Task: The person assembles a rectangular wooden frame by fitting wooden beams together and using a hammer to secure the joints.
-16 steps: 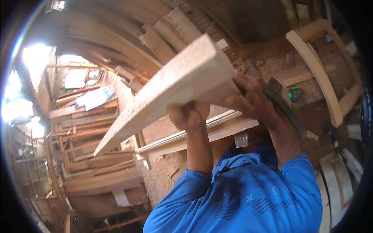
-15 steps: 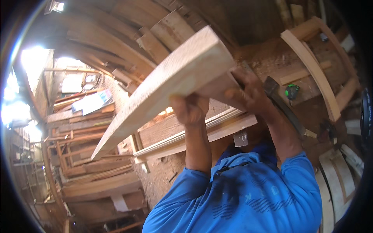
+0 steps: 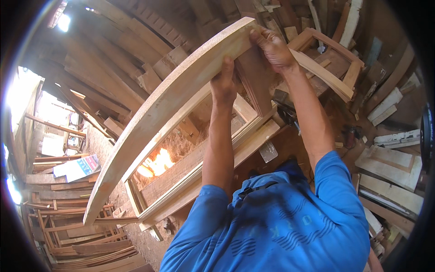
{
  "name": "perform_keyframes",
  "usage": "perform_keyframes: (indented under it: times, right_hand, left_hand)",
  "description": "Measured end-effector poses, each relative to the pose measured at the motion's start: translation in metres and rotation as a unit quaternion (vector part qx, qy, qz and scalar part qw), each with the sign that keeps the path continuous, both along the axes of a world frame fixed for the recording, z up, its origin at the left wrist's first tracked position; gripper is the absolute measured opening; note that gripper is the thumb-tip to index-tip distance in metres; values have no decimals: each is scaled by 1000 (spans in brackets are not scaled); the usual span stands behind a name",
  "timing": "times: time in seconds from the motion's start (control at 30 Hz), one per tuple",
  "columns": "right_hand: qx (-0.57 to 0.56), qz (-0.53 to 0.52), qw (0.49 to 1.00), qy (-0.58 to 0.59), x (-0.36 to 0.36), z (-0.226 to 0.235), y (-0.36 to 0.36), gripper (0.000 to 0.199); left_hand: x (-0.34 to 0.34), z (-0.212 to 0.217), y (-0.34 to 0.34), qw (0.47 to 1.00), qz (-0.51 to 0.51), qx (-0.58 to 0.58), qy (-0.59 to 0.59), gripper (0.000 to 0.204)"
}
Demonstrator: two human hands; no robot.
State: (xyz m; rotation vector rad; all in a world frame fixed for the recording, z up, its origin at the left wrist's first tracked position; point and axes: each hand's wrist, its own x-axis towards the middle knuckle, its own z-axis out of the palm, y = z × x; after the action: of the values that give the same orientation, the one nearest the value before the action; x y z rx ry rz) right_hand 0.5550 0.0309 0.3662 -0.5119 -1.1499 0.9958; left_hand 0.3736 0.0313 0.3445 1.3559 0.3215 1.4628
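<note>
A long curved wooden board (image 3: pixel 149 106) rises from the lower left to the upper middle, tilted, with its pale broad edge toward me. My left hand (image 3: pixel 224 86) is closed on its lower edge near the upper end, thumb up against the wood. At the upper right tip, my right hand (image 3: pixel 275 51) grips the end, fingers partly behind it. Between my hands a darker brown wooden piece (image 3: pixel 253 79) runs down from the board; whether it is joined to it I cannot tell. Below lies a rectangular wooden frame (image 3: pixel 195 192), with a bright patch of light inside.
Planks (image 3: pixel 113 59) lean in stacks at the back. More timber and frames (image 3: pixel 86 231) are piled at the left. To the right are a small wooden frame (image 3: pixel 355 75), a flat panel (image 3: pixel 389 165) and offcuts. A red-and-black tool (image 3: pixel 351 134) lies on the floor.
The curved board has swung to a steeper slant, its low end down and left, its upper end slightly higher. Both hands moved up with it, and more of the rectangular frame shows.
</note>
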Motion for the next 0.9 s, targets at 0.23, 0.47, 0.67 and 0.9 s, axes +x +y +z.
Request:
perform_keyframes:
  times: [0.23, 0.47, 0.67, 0.9]
  right_hand:
    - [-28, -14, 999, 16, -12, 0, 1, 44]
    - [-39, -11, 999, 10, -6, -5, 11, 46]
    - [-27, -4, 999, 21, -23, 0, 23, 48]
    - [-43, 26, 995, 86, -29, -22, 27, 47]
  left_hand:
    - [-9, 1, 3, 1000, -25, -16, 5, 61]
    - [-73, 33, -82, 862, 104, 53, 494, 58]
    - [-152, 145, -77, 665, 425, 428, 440, 47]
    - [-165, 146, -36, 538, 379, 159, 736, 53]
